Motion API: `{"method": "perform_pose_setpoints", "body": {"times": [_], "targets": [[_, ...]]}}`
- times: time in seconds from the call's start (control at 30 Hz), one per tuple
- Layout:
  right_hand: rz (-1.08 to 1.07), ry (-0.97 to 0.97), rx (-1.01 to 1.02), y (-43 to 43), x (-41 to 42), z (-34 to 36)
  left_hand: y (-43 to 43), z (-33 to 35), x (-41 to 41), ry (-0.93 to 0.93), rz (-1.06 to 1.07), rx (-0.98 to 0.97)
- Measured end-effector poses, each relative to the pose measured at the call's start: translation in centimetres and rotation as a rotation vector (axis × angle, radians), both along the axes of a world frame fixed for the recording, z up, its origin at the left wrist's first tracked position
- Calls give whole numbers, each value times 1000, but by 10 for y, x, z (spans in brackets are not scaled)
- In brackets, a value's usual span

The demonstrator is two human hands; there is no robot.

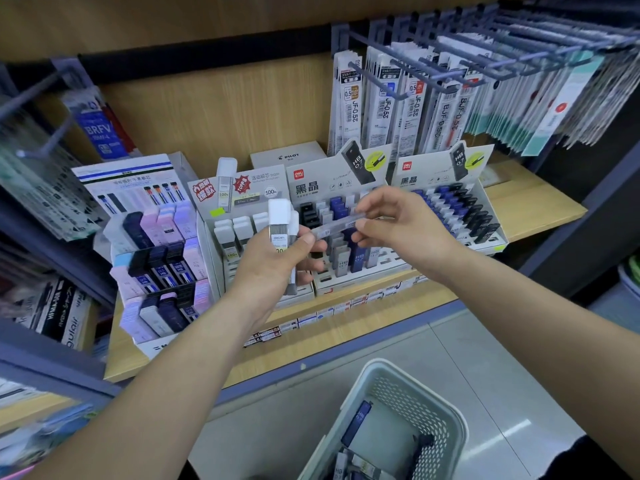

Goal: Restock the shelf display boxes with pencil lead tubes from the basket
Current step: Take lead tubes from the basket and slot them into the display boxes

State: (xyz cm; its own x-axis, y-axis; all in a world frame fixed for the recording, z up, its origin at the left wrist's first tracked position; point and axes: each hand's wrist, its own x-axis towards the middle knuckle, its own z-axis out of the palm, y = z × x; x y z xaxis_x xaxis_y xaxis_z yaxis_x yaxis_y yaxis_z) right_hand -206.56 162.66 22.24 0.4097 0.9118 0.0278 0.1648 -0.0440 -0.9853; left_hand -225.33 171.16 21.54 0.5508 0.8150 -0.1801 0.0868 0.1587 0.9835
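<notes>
My left hand (pixel 273 265) grips a couple of upright white-capped lead tubes (pixel 281 223) in front of the white display box (pixel 242 237). My right hand (pixel 394 226) pinches a clear grey lead tube (pixel 337 225) held level, its left end touching my left thumb. Behind both hands stands the middle display box (pixel 346 251) of grey, blue and black tubes. A second such box (pixel 460 209) sits to its right. The pale mesh basket (pixel 412 396) at bottom centre holds a blue tube (pixel 356 422) and a few others.
A pastel tiered display (pixel 156 258) stands at left on the wooden shelf (pixel 533 206). Refill packs hang from hooks (pixel 450 81) above right. A white Pilot box (pixel 289 155) sits at the back. Grey floor tiles lie below the shelf edge.
</notes>
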Motion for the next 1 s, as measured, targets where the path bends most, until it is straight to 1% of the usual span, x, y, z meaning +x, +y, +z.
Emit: {"method": "perform_pose_setpoints", "body": {"times": [0.3,0.4,0.57,0.83,0.9,1.0], "targets": [[-18,12,-1,-7,10,-4,-1,-3,7,24,-27,29],[1,-3,-22,-10,14,-7,-5,-2,12,53,-22,75],[82,-57,-116,-21,16,-4,-12,0,21,99,-15,134],[206,-136,-188,-62,31,1,-39,-2,55,114,-122,152],[192,-150,-193,-74,39,0,-47,-3,67,106,-150,149],[66,-141,-194,-92,56,-2,-57,-7,82,121,-205,131]]}}
